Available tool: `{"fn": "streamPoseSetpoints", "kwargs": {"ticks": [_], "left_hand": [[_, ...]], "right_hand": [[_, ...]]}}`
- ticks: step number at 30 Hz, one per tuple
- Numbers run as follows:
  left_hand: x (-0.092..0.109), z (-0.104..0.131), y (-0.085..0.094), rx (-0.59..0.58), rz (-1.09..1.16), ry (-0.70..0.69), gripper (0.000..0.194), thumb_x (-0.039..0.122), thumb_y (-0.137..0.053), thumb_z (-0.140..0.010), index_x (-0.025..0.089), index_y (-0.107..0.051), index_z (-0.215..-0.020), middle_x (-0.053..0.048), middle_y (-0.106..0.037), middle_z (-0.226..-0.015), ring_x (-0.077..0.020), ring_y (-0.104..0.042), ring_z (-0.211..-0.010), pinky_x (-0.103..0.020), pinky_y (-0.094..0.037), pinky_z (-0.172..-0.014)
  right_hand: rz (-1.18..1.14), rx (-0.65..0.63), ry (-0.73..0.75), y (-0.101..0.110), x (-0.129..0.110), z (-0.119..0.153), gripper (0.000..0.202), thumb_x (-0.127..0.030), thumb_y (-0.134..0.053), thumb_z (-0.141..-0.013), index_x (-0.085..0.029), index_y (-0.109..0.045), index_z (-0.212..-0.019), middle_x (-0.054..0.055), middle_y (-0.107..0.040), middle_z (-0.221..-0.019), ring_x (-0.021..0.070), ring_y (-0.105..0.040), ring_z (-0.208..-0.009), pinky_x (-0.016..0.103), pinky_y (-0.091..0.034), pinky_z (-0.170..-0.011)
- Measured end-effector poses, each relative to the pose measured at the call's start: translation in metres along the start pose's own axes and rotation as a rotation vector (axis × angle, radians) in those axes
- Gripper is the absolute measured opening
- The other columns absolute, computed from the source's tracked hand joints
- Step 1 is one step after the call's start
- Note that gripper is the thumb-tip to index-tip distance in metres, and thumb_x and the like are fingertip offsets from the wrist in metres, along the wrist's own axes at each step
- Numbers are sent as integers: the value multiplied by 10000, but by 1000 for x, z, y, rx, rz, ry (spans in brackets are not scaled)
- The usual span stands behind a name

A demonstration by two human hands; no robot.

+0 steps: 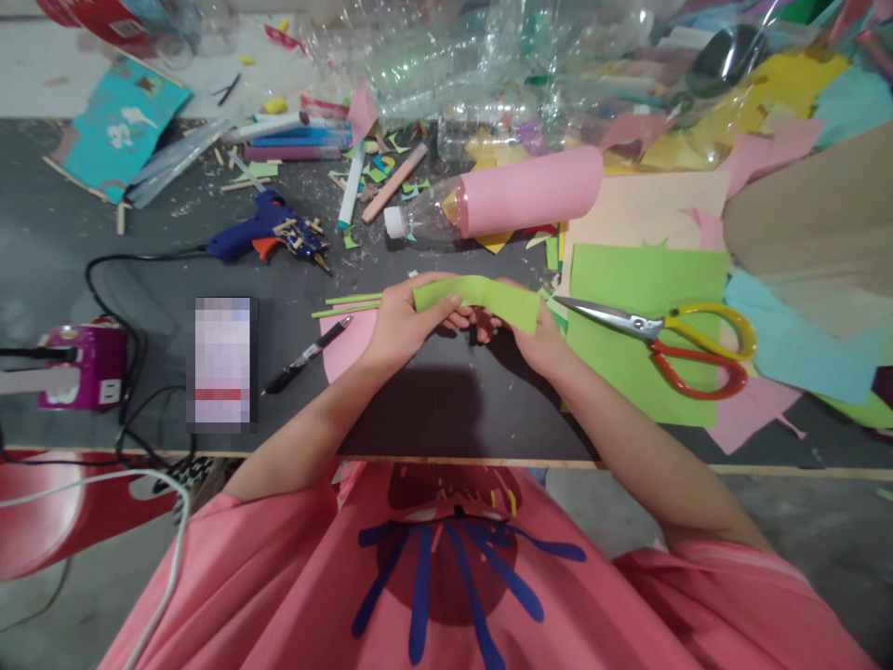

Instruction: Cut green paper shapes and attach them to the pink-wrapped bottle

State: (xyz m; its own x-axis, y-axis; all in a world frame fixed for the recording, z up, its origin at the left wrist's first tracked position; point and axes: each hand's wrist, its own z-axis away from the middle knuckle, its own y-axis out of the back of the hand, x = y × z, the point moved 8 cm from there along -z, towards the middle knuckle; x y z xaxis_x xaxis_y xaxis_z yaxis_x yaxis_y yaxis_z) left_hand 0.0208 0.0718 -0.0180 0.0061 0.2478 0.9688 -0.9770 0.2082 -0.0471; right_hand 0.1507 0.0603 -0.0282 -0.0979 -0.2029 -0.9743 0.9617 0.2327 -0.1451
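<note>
Between my hands a strip of light green paper [481, 296] bows upward over the dark tabletop. Its left end is gripped by my left hand [419, 312], thumb on the face of the strip. My right hand [534, 326] has the other end, its fingers partly hidden behind the paper. Beside my left wrist lie thin green sticks [345, 305], a piece of pink paper [349, 344] and a black pen [307, 356]. Scissors [656, 330] with yellow and red handles rest on a green sheet [628, 391], right of my right hand.
A plastic bottle wrapped in pink paper [530, 193] lies beyond my hands. Back left are a blue glue gun [255, 228] with its cord and several markers [299, 140]. A phone [221, 363] lies at left. Clear bottles [488, 56] and paper scraps crowd the back.
</note>
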Motion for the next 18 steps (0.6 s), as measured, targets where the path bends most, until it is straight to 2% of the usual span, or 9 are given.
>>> {"fn": "streamPoseSetpoints", "kwargs": {"ticks": [3,6,10,14,18], "left_hand": [[2,1,2,25,-49,-25,186,247,-687,-767,162,-685,-932,-14,-724,-722,-136,-685,-644,-263,-567,-660],[2,2,3,41,-71,-27,192,245,-703,-739,166,-694,-913,-11,-720,-756,-146,-680,-663,-274,-563,-668],[1,2,1,20,-28,-26,256,319,-739,-703,171,-682,-905,-17,-724,-783,-155,-689,-659,-272,-563,-637],[5,2,-2,-11,-14,-50,356,431,-783,-633,170,-675,-851,-12,-714,-720,-153,-685,-610,-263,-555,-595],[7,2,-3,-28,-30,-62,375,474,-775,-634,176,-670,-836,-8,-712,-702,-154,-686,-599,-266,-553,-592]], "right_hand": [[6,-19,33,-3,-5,1,380,-615,-617,-776,-238,-588,-736,-45,-567,-574,93,-527,-502,246,-466,-519],[-13,-27,41,-4,-6,1,367,-589,-629,-784,-228,-580,-734,-55,-584,-595,73,-535,-504,218,-466,-511],[-37,-26,44,-4,-6,1,371,-579,-648,-773,-220,-564,-727,-69,-568,-577,64,-533,-499,205,-463,-508],[-18,-12,23,-4,-6,1,400,-608,-651,-749,-223,-548,-720,-74,-542,-555,71,-528,-494,216,-459,-508],[-17,-13,29,-4,-8,1,398,-602,-651,-754,-224,-538,-707,-71,-543,-558,75,-532,-494,223,-458,-509]]}}
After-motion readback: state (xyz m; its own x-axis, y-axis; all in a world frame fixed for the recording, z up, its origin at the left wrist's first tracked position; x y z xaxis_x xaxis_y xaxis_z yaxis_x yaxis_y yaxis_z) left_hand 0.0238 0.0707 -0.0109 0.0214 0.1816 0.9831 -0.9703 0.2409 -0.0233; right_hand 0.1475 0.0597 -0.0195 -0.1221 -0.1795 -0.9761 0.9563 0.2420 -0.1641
